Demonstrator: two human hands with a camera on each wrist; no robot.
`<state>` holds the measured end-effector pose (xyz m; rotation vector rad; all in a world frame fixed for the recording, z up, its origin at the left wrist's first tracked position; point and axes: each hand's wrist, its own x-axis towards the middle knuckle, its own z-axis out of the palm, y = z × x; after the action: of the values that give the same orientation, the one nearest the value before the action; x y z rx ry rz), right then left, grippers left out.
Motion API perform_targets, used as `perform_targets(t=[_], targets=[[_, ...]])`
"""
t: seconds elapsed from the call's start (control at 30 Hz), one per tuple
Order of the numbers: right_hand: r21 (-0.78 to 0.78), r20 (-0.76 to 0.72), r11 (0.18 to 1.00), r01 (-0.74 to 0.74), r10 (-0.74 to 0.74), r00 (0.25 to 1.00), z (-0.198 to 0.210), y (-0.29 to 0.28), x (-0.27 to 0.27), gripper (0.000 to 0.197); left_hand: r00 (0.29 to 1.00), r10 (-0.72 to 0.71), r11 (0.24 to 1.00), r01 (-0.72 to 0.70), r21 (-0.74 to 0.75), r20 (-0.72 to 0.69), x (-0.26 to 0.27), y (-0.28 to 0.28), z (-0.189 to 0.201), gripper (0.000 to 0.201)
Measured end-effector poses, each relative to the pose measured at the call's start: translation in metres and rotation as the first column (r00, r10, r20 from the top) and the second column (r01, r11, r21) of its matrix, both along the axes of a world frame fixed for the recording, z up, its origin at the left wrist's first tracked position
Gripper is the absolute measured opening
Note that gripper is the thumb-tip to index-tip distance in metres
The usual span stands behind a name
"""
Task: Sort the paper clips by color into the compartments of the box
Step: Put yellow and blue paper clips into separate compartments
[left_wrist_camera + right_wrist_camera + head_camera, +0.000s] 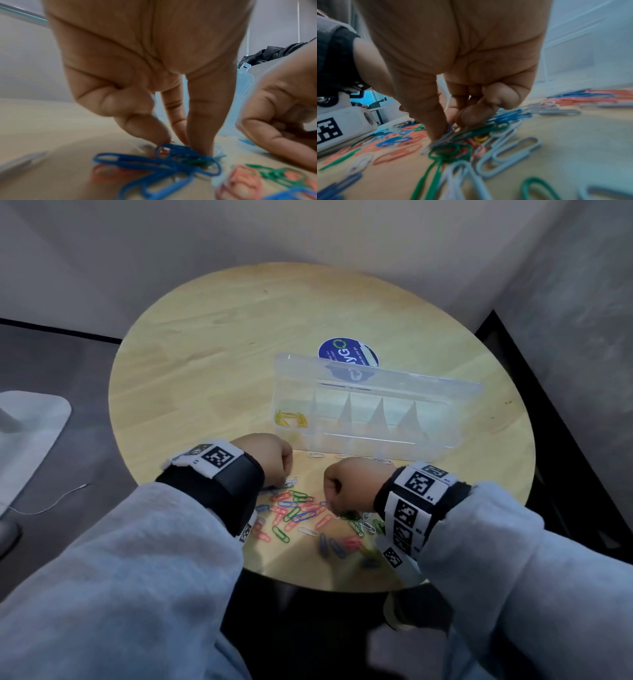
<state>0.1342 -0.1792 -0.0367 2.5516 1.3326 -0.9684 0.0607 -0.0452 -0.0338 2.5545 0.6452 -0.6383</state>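
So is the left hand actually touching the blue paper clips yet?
Touching. The left wrist view shows the left hand with its fingertips pressed down onto the tangled blue paper clips on the table.

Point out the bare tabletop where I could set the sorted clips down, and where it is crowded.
Bare wood lies left of the clear box, out to the table rim, and behind the box beyond the blue sticker. A narrower strip runs right of the box. It is crowded in front: the clip pile fills the near edge, under the left hand and right hand.
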Motion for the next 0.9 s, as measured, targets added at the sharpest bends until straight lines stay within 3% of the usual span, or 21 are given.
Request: perform_targets(t=[0.1, 0.3, 0.43, 0.57, 0.63, 0.73, 0.9], targets=[[0.049, -0.029, 0.998, 0.03, -0.029, 0.999, 0.0, -0.003, 0.003, 0.006, 1.0, 0.013, 1.0, -0.013, 0.012, -0.013, 0.001, -0.001, 0.001, 0.011], [0.212, -0.206, 0.938, 0.275, -0.232, 0.951, 0.005, -0.012, 0.013, 0.018, 0.998, 0.033, 0.998, -0.031, 0.048, -0.044, -0.004, 0.007, -0.001, 0.016], [0.212, -0.493, 0.83, 0.516, -0.365, 0.79, 0.002, -0.018, 0.017, 0.02, 0.998, 0.016, 0.999, -0.015, 0.035, -0.053, -0.003, 0.005, -0.002, 0.011], [0.162, -0.599, 0.787, 0.596, -0.401, 0.693, 0.0, -0.018, 0.015, 0.025, 0.998, 0.002, 0.999, 0.0, 0.038, -0.059, -0.002, 0.002, -0.002, 0.009], [0.122, -0.609, 0.792, 0.599, -0.417, 0.675, -0.001, -0.016, 0.013, 0.028, 0.997, -0.005, 0.998, 0.01, 0.064, -0.082, -0.002, 0.001, -0.001, 0.007], [0.088, -0.604, 0.788, 0.609, -0.444, 0.661, -0.004, -0.013, 0.011, 0.028, 0.995, -0.014, 0.992, 0.025, 0.123, -0.094, -0.003, 0.001, -0.002, 0.024], [0.113, -0.545, 0.834, 0.541, -0.403, 0.735, -0.007, -0.01, 0.004, 0.021, 0.997, 0.011, 0.993, -0.002, 0.12, -0.076, -0.003, 0.004, -0.002, 0.024]])
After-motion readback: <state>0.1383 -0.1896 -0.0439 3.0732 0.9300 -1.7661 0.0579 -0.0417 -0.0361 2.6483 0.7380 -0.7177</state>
